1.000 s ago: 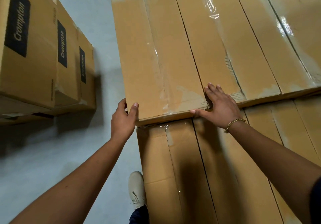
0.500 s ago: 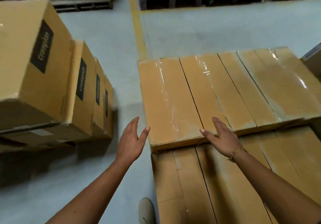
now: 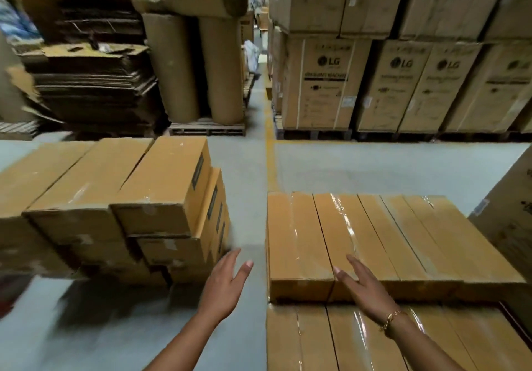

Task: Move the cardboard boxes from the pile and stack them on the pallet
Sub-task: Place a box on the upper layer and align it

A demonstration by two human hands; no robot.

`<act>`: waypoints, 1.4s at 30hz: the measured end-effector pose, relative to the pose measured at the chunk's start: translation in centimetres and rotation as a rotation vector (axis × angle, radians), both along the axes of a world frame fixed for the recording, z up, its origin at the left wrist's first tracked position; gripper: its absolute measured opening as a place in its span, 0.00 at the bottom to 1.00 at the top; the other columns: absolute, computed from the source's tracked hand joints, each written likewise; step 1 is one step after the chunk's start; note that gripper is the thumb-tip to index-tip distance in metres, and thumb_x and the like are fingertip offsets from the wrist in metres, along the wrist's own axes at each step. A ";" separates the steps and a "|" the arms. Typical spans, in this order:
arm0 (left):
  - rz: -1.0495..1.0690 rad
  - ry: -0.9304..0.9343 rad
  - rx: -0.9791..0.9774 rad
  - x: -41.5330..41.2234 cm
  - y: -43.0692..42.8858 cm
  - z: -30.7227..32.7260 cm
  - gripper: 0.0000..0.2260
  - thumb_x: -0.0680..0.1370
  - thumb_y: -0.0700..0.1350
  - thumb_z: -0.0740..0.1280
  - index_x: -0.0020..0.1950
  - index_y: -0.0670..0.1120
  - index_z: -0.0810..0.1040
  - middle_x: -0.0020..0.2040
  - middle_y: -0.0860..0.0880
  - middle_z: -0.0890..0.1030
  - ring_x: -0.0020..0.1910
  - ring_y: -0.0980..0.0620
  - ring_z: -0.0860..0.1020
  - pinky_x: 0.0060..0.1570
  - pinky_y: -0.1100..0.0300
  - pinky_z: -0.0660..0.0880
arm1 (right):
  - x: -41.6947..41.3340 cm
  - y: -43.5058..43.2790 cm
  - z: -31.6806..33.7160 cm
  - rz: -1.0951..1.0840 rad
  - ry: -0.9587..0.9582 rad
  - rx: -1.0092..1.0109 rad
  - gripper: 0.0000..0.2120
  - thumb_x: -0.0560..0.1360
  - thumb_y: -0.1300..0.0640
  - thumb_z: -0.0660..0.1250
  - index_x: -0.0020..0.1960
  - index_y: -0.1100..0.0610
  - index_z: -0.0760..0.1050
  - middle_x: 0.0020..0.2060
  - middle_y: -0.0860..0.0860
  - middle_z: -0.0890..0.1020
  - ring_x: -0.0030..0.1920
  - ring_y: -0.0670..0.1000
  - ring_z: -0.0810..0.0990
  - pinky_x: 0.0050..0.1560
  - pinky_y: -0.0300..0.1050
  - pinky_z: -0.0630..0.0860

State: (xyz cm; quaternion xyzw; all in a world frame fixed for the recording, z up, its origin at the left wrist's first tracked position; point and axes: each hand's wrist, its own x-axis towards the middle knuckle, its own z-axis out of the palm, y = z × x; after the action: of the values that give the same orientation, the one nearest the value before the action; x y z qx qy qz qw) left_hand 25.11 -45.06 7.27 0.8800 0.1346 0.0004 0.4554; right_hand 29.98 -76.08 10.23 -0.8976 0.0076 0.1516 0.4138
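Grey concrete floor (image 3: 374, 169), a yellow line (image 3: 270, 169) running ahead. Far beyond the left hand (image 3: 227, 287) stand cardboard rolls (image 3: 172, 68) and flattened cartons (image 3: 95, 88); beyond the right hand (image 3: 364, 290), stacked LG boxes (image 3: 325, 82).

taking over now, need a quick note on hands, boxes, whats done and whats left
Left hand: open, empty, over the floor beside the pile.
Right hand: open, empty, at the near edge of the top row; contact unclear.
Pile: on the left, several boxes remain.
Done: top row lies on a lower layer, on the right.
Left: carry the pile's boxes over and stack them.
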 end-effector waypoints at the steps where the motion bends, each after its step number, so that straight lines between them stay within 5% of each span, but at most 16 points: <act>1: 0.015 -0.006 -0.010 -1.6 0.4 1.2 0.34 0.77 0.71 0.54 0.80 0.57 0.62 0.79 0.54 0.64 0.78 0.52 0.63 0.75 0.47 0.63 | -1.2 0.3 1.2 0.009 -0.002 0.027 0.39 0.75 0.33 0.61 0.81 0.46 0.54 0.80 0.48 0.57 0.79 0.53 0.58 0.74 0.55 0.61; 14: 0.198 -0.094 -0.052 -12.2 12.7 10.5 0.32 0.78 0.70 0.54 0.79 0.58 0.63 0.80 0.53 0.64 0.77 0.49 0.63 0.74 0.46 0.64 | -6.9 11.5 9.3 0.271 -0.077 0.123 0.42 0.71 0.33 0.61 0.80 0.48 0.56 0.79 0.48 0.61 0.77 0.51 0.62 0.74 0.51 0.62; 19: 0.247 -0.069 -0.050 -14.6 19.7 10.4 0.31 0.78 0.71 0.54 0.78 0.60 0.63 0.79 0.53 0.64 0.77 0.49 0.63 0.73 0.45 0.64 | -6.9 19.8 9.2 0.324 -0.071 0.214 0.50 0.65 0.22 0.64 0.80 0.47 0.59 0.78 0.46 0.62 0.77 0.49 0.62 0.76 0.52 0.61; 22: 0.273 -0.052 -0.058 -15.4 25.4 10.4 0.32 0.78 0.71 0.54 0.78 0.59 0.63 0.79 0.54 0.65 0.77 0.49 0.64 0.73 0.45 0.65 | -6.8 26.0 9.0 0.331 -0.048 0.267 0.46 0.68 0.30 0.65 0.80 0.49 0.58 0.78 0.46 0.63 0.77 0.50 0.63 0.76 0.52 0.62; 42: 0.233 0.058 -0.135 -5.6 42.8 6.3 0.28 0.81 0.65 0.57 0.78 0.53 0.67 0.75 0.52 0.70 0.73 0.52 0.68 0.65 0.58 0.65 | 2.9 45.0 4.4 0.276 0.056 0.206 0.38 0.76 0.35 0.63 0.80 0.48 0.58 0.78 0.47 0.63 0.77 0.52 0.64 0.74 0.54 0.63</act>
State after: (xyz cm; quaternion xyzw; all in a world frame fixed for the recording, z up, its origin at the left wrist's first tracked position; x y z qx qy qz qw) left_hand 19.48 -2.27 13.58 0.8255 0.2488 0.0191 0.5063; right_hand 32.85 -31.10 14.67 -0.8384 -0.1196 0.2318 0.4786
